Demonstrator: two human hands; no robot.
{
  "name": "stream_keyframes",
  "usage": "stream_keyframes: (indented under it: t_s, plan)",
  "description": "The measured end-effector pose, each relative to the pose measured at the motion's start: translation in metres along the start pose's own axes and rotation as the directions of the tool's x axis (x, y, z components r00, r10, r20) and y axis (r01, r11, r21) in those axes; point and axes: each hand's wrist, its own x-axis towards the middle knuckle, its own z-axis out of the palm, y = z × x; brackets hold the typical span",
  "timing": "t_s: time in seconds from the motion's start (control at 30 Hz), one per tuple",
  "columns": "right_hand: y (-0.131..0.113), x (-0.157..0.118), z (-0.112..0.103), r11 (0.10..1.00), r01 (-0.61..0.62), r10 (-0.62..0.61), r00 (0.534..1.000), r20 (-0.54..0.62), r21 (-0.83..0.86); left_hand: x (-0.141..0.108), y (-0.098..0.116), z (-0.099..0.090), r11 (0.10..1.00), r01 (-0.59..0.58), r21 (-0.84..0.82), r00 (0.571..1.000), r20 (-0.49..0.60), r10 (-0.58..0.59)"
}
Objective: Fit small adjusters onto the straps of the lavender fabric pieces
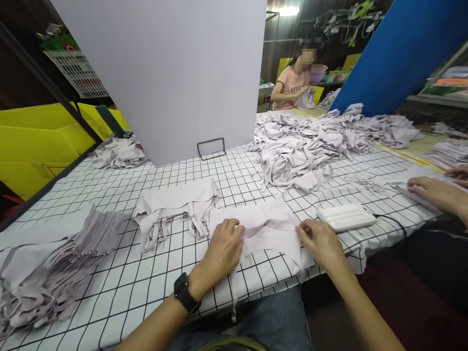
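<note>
A pale pinkish-white strappy top (272, 219) lies spread on the grid-patterned tablecloth in front of me, its thin straps hanging toward the table's near edge. My left hand (227, 243) rests on its left end, fingers curled and gripping the fabric there. At the opposite end, my right hand (321, 242) pinches the edge between thumb and fingers. Just left of my left hand is a small group of similar tops (175, 207) with loose straps. A neat layered stack of the same tops (69, 263) sits at the far left.
A large heap of pale garments (303, 141) covers the back right. A white power strip (345, 217) with a black cable lies beside my right hand. A grey panel (175, 78) stands behind. A co-worker's hand (435, 192) handles fabric at right; another person (296, 85) sits farther back.
</note>
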Motion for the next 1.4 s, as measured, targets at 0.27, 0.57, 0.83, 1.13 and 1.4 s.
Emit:
stream_keyframes:
  t_s: [0.27, 0.57, 0.83, 1.13, 1.4]
  plan:
    - [0.015, -0.051, -0.014, 0.969, -0.242, 0.245, 0.938, -0.243, 0.042, -0.013, -0.011, -0.018, 0.998, -0.019, 0.059, 0.996, 0.084, 0.014]
    - [0.024, -0.109, 0.015, 0.789, -0.347, 0.321, 0.937, 0.14, 0.507, 0.046, 0.055, 0.028, 0.913, -0.396, -0.101, 0.896, 0.176, 0.408]
    - [0.017, -0.136, -0.013, 0.783, -0.345, 0.214, 0.931, 0.296, 0.518, 0.056, 0.078, 0.057, 0.902, -0.431, -0.011, 0.849, 0.334, 0.409]
    - [0.014, -0.24, -0.068, 0.645, -0.622, 0.477, 0.781, 0.403, 0.444, 0.057, 0.075, 0.062, 0.904, -0.426, 0.021, 0.853, 0.342, 0.394]
    - [-0.004, -0.239, -0.111, 0.582, -0.529, 0.455, 0.841, 0.292, 0.618, 0.058, 0.073, 0.065, 0.901, -0.433, 0.013, 0.853, 0.331, 0.404]
